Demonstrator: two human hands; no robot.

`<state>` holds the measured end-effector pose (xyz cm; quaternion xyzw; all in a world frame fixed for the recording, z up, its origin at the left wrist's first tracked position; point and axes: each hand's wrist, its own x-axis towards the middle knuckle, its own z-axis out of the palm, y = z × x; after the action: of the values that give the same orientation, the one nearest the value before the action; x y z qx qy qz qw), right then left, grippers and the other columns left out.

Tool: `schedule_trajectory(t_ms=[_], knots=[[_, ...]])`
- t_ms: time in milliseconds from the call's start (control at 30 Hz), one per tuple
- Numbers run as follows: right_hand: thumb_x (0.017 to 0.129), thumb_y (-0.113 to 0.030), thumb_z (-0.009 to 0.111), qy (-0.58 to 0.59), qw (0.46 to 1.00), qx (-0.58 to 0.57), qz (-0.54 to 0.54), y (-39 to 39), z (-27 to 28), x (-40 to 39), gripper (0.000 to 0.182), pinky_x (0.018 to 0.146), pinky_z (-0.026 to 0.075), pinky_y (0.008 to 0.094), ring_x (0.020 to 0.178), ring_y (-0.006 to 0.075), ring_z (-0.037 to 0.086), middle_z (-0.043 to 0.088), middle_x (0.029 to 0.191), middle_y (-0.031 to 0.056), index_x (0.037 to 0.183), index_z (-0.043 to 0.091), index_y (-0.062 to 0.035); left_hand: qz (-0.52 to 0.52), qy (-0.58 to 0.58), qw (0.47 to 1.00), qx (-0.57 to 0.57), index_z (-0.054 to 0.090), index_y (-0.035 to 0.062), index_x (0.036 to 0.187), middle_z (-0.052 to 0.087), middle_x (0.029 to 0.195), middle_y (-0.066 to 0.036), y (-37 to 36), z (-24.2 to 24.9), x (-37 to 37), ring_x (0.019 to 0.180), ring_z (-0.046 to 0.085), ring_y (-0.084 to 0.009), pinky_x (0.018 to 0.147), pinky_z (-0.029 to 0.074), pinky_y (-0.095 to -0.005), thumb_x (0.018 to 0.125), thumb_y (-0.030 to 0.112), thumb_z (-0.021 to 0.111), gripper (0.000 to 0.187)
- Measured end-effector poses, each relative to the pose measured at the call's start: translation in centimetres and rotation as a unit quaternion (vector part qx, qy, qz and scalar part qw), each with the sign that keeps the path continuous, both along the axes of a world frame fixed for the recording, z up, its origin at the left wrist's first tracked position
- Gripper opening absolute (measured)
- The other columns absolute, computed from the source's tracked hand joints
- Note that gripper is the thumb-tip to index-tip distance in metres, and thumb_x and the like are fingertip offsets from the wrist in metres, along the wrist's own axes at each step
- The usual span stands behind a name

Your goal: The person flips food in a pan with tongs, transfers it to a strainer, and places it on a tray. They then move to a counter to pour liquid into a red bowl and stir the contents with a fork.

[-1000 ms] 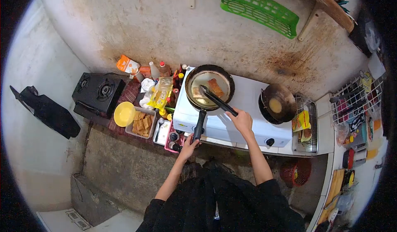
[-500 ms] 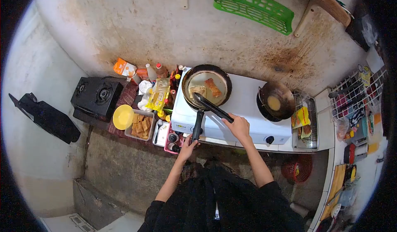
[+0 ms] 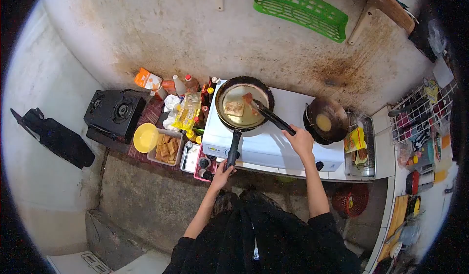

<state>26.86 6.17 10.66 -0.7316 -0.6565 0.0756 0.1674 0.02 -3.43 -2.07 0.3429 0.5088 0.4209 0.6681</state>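
Observation:
My left hand (image 3: pixel 221 177) is closed around the black handle (image 3: pixel 234 149) of a frying pan (image 3: pixel 232 91) on the white stove (image 3: pixel 288 149). Closed on black tongs (image 3: pixel 276 119), my right hand (image 3: pixel 300 140) reaches over the pan from the right. The tongs' tips are at a browned, reddish piece of food (image 3: pixel 247 98) in the pan's right half. A paler, flat square piece (image 3: pixel 234 109) lies left of it in shallow, shiny liquid.
A dark wok (image 3: pixel 337 115) with some yellowish liquid sits on the stove's right side. To the left are a container of browned pieces (image 3: pixel 167 149), a yellow lid (image 3: pixel 145 138), a spoon (image 3: pixel 186 155), bottles (image 3: pixel 191 84) and a black two-burner stove (image 3: pixel 115 112).
My right hand has moved right with the tongs. Their tips have shifted from the pale piece, now uncovered, to the browned piece. My left hand stays on the handle.

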Motion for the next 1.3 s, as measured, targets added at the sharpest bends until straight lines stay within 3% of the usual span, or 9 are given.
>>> schedule_trajectory(t_ms=[200,267,567,867,1233,1300], knots=[[0.069,-0.044,0.058,-0.019,1.000,-0.023,0.005,-0.2,1.2,0.5,0.043,0.055,0.044,0.0374,0.060,0.0301,0.058,0.056,0.057,0.0153,0.097,0.061,-0.0121,-0.007,0.006,1.000,0.017,0.030,-0.0009,0.122,0.051,0.088,-0.005,0.0,-0.2,-0.1,0.078,0.054,-0.0116,0.069,0.043,-0.0228,0.083,0.016,0.051,0.047],[0.069,-0.039,0.060,-0.004,0.999,-0.050,0.002,-0.5,2.5,0.0,0.037,0.060,0.045,0.0385,0.068,0.0306,0.059,0.060,0.069,0.0167,0.095,0.062,-0.0124,-0.002,-0.002,1.000,0.011,0.030,-0.0009,0.122,0.051,0.088,-0.005,0.0,0.0,0.0,0.078,0.054,-0.0117,0.070,0.043,-0.0228,0.083,0.016,0.051,0.047],[0.069,-0.040,0.060,-0.053,0.997,0.011,0.049,-0.8,1.7,1.5,0.039,0.056,0.045,0.0386,0.062,0.0306,0.058,0.059,0.065,0.0155,0.095,0.061,-0.0107,0.001,-0.005,1.000,0.003,0.030,0.0007,0.122,0.052,0.089,-0.005,-0.2,-0.3,-0.1,0.080,0.054,-0.0116,0.069,0.042,-0.0228,0.083,0.018,0.051,0.047],[0.067,-0.039,0.061,-0.120,0.990,-0.028,0.068,-0.2,3.7,1.1,0.039,0.056,0.046,0.0372,0.061,0.0285,0.059,0.059,0.063,0.0148,0.095,0.061,-0.0115,-0.016,0.010,1.000,0.013,0.029,0.0011,0.123,0.053,0.089,-0.004,0.1,-0.8,-0.1,0.080,0.054,-0.0110,0.069,0.042,-0.0226,0.084,0.018,0.050,0.047],[0.067,-0.042,0.061,-0.119,0.988,-0.039,0.088,0.1,4.0,1.3,0.040,0.058,0.047,0.0377,0.064,0.0291,0.059,0.060,0.065,0.0153,0.094,0.062,-0.0127,-0.005,-0.001,0.999,0.045,0.033,-0.0011,0.118,0.054,0.088,-0.005,0.3,-0.9,0.0,0.077,0.055,-0.0114,0.067,0.043,-0.0218,0.084,0.015,0.049,0.041],[0.067,-0.042,0.061,-0.119,0.988,-0.039,0.090,0.1,4.1,1.2,0.040,0.058,0.047,0.0377,0.064,0.0292,0.059,0.060,0.065,0.0151,0.093,0.062,-0.0127,-0.019,0.049,0.998,0.043,0.037,-0.0009,0.116,0.055,0.086,-0.006,0.7,-1.0,-0.1,0.075,0.055,-0.0105,0.065,0.043,-0.0212,0.084,0.017,0.050,0.039]])
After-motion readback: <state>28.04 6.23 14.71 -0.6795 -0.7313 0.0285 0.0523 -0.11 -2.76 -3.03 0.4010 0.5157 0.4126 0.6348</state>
